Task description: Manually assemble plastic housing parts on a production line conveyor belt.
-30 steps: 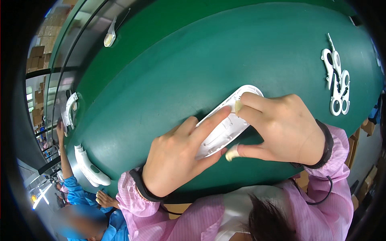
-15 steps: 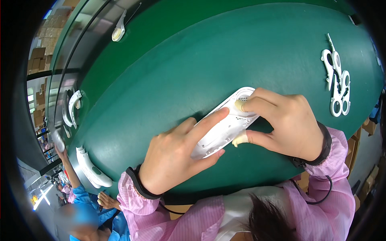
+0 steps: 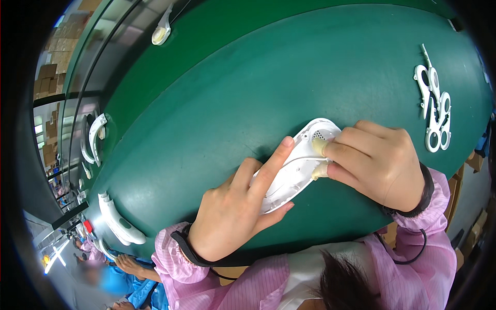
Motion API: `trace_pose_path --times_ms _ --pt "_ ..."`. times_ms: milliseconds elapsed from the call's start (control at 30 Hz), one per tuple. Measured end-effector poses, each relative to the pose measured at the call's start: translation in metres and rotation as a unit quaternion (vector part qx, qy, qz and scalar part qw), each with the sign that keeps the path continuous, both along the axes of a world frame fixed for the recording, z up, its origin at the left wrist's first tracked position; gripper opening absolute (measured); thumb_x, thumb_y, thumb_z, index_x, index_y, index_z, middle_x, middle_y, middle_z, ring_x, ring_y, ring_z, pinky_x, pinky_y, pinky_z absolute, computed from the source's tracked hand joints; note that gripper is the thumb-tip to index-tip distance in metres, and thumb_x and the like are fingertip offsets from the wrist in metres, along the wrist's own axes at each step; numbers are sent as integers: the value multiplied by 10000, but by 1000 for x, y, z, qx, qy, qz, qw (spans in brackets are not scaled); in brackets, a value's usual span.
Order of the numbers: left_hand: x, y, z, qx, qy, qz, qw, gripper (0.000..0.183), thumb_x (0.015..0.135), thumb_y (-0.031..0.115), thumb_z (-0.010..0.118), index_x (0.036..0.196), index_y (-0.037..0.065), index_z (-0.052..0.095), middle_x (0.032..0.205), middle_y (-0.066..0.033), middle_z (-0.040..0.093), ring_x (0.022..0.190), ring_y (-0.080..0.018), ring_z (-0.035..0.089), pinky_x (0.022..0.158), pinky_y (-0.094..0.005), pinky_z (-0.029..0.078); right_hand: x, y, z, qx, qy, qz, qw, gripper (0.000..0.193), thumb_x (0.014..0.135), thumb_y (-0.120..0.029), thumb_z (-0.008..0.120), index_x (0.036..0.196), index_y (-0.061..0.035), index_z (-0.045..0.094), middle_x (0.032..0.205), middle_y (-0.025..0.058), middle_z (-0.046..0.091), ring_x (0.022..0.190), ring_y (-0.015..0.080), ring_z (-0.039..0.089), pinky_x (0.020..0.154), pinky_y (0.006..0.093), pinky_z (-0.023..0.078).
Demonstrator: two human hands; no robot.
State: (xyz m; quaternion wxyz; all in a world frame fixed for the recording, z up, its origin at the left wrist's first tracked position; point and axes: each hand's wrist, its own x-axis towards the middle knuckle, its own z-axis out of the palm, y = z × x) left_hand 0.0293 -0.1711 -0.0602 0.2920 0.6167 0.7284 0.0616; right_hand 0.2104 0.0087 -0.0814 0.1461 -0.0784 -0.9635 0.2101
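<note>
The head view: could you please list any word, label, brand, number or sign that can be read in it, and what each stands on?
None can be read.
White shell: no lettering visible.
White curved handle: no readable text.
White plastic parts: no readable text.
Cardboard boxes: any print is too small and blurred to read.

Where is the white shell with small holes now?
In the head view, the white shell is just right of centre over the green table, gripped by the left hand, with the right hand at its right side.
</note>
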Motion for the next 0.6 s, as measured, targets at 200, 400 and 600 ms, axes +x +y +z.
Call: trace_pose_path --times_ms 200,400,600 --pt "1 -1 -1 11 -21 7 1000 1037 745 291 885 1610 146 331 1028 -130 591 753 -321 676 645 -420 595 -1 -9 -10 46 33 6 998 209 705 -82 716 905 -29 689 772 1 572 658 150 597 483 281 488" --pt "2 2 0 18 -35 19 999 985 749 254 881 1585 150 371 1016 -138 585 754 -330 670 641 -425 588 -5 -25 -3 -3 -4 -68 998 359 663 -55 816 995 11 697 845 53 622 690 210 607 528 326 514" --pt "0 1 -3 22 -13 23 999 889 765 231 856 1549 232 437 979 -111 560 728 -304 665 598 -409 577 -16 -28 0 -56 -26 -39 997 496 699 -300 855 990 61 678 908 98 624 799 255 619 574 352 531"
